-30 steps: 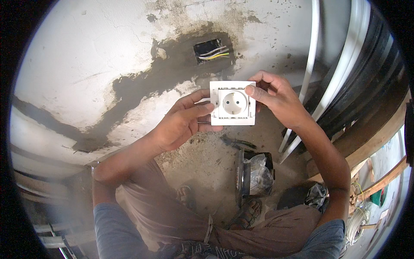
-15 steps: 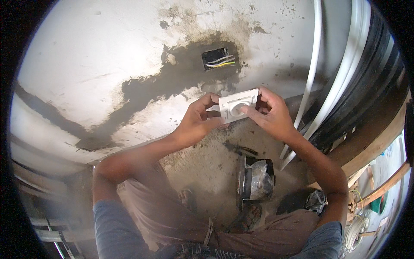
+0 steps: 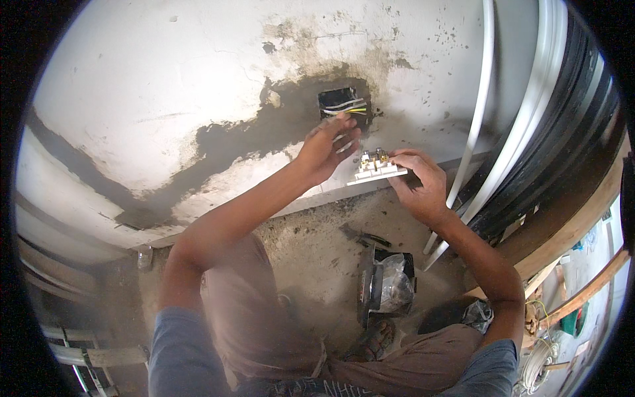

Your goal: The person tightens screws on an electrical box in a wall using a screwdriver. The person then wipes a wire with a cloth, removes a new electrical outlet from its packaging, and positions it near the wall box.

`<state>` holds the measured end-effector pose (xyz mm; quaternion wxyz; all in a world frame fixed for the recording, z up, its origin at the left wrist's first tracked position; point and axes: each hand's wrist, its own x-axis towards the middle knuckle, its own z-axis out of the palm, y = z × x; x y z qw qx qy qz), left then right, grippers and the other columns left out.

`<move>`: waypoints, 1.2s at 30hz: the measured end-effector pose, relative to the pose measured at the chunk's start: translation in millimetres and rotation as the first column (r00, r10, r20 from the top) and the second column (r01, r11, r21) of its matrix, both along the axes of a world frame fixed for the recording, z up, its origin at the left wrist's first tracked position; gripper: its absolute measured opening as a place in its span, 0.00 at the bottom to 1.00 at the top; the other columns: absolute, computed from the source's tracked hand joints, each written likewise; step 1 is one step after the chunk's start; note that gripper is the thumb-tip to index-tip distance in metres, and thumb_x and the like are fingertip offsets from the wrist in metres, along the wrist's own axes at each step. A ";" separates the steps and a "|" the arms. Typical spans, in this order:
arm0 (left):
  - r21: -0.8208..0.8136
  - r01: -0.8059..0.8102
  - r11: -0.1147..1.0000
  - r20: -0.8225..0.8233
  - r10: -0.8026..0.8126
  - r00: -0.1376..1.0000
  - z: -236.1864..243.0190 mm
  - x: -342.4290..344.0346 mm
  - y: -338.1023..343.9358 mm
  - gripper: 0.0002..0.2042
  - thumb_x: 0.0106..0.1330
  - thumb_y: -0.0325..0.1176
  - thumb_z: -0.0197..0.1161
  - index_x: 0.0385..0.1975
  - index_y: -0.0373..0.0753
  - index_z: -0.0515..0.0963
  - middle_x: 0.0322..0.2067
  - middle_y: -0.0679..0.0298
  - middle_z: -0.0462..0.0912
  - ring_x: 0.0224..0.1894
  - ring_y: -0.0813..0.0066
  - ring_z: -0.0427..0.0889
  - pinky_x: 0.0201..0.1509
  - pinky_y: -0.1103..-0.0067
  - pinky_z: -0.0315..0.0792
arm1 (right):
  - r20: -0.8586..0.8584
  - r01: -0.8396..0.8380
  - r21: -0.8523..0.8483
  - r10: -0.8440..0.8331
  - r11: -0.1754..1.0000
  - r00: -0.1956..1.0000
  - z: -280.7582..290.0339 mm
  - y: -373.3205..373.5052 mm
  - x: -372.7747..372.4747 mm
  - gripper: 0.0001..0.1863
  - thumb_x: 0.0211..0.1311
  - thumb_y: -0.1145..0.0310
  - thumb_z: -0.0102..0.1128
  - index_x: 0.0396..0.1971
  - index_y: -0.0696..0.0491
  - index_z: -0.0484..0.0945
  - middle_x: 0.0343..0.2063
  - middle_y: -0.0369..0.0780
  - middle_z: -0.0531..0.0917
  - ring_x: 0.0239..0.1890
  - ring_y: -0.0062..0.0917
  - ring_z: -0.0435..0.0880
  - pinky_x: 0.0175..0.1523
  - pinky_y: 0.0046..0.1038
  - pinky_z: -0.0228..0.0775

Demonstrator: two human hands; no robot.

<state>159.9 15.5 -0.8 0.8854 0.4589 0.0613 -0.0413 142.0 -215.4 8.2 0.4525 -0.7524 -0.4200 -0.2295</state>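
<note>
My right hand (image 3: 421,185) grips a white wall socket (image 3: 380,173) by its right end. The socket's back is turned up, showing brass terminals (image 3: 378,156), and its front plate faces down. To its left, my left hand (image 3: 325,151) is raised at the wall with its fingers apart. Those fingertips are just below a recessed wall box (image 3: 336,97); whether they touch the wires is unclear. Several wires (image 3: 350,107), grey, white and yellow-green, stick out of the box.
Dark mortar (image 3: 228,137) surrounds the box and runs down the white wall. Pliers (image 3: 365,236) lie on the floor beside a black case (image 3: 368,284) holding a clear plastic bag (image 3: 395,281). White pipes (image 3: 481,99) and coiled black tubing (image 3: 562,152) stand at the right.
My left hand has let go of the socket and moved up to the wall box. My right hand has turned the socket from its front to its terminal side.
</note>
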 end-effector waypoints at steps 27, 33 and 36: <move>0.987 -0.111 0.115 0.151 -0.443 0.884 -13.8 -24.0 19.0 0.12 0.60 0.34 0.60 0.40 0.36 0.82 0.35 0.52 0.85 0.39 0.60 0.85 0.48 0.68 0.77 | -0.041 0.049 0.030 -0.048 0.998 0.998 -7.6 -9.6 1.8 0.15 0.51 0.75 0.67 0.40 0.55 0.78 0.40 0.44 0.83 0.44 0.36 0.84 0.50 0.32 0.74; 0.694 -0.701 0.163 0.718 -0.222 0.660 52.7 -9.6 22.4 0.08 0.63 0.31 0.65 0.39 0.37 0.81 0.31 0.60 0.82 0.28 0.73 0.81 0.32 0.76 0.74 | -0.015 0.037 0.014 -0.037 0.999 0.999 -8.2 -9.3 3.7 0.14 0.51 0.76 0.66 0.40 0.55 0.78 0.40 0.45 0.83 0.44 0.38 0.83 0.50 0.32 0.74; 0.677 -0.726 0.121 0.728 -0.257 0.636 50.0 0.6 13.3 0.07 0.61 0.30 0.66 0.38 0.38 0.82 0.32 0.62 0.81 0.26 0.72 0.80 0.31 0.76 0.74 | -0.027 0.035 -0.009 -0.035 0.999 0.999 -9.4 -7.3 3.5 0.14 0.51 0.76 0.66 0.40 0.55 0.78 0.40 0.45 0.83 0.44 0.38 0.83 0.50 0.33 0.73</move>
